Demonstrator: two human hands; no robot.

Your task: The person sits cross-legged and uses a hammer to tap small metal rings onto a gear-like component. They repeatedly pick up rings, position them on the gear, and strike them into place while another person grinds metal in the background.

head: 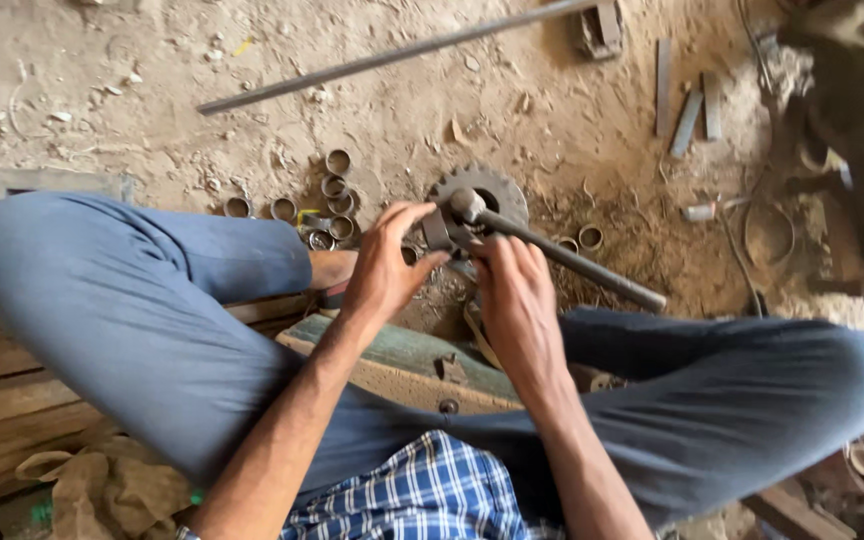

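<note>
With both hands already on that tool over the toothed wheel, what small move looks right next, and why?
Probably a short turn of the bar handle. The left hand pinches the tool head that sits on the toothed wheel, and the right hand lies by the handle's near end. The head looks seated, so steadying it while swinging the handle seems apt.

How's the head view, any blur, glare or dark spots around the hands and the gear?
Head view: even daylight, no glare; left hand, right hand and gear slightly soft; upper-right corner falls into dark shadow; edges bow a little, as the long rod shows.
</note>
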